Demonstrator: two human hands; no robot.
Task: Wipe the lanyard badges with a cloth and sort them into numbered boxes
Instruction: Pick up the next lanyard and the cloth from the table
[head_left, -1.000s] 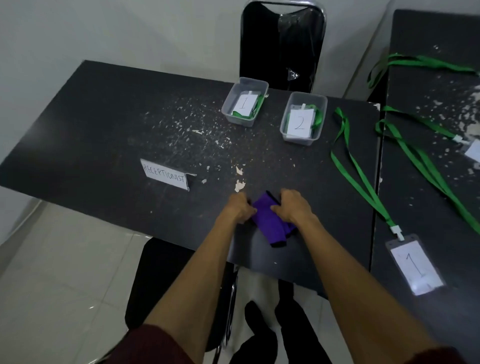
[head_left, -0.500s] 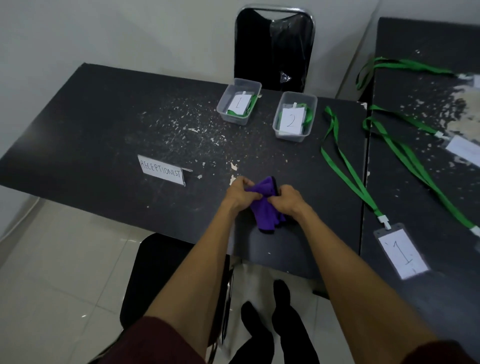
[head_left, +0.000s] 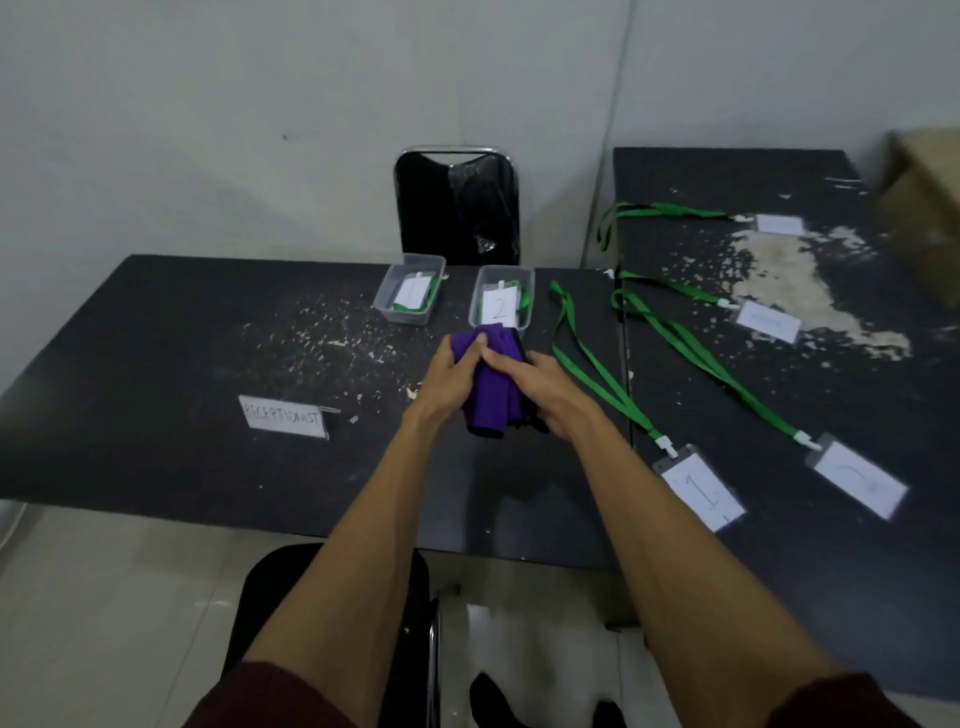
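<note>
Both hands hold a purple cloth (head_left: 491, 395) bunched above the dark table (head_left: 156, 364). My left hand (head_left: 452, 376) grips its left side and my right hand (head_left: 540, 387) grips its right side. Two clear boxes stand at the table's far edge: box 1 (head_left: 387, 304) and box 2 (head_left: 478, 306), each with a numbered badge and green strap inside. On the right lie a badge marked 1 (head_left: 701, 491) on a green lanyard (head_left: 587, 358) and a badge marked 2 (head_left: 860, 483).
A white "RECEPTIONIST" sign (head_left: 283, 418) stands left of my hands. Two more badges (head_left: 769, 322) (head_left: 779, 224) with green lanyards lie on the second table (head_left: 831, 571) to the right. A black chair (head_left: 457, 208) stands behind the boxes, another below me. A cardboard box (head_left: 930, 208) is far right.
The cloth was on the table under my hands; both hands have lifted it and bunched it up. The view has tilted up and shows more of the right table.
</note>
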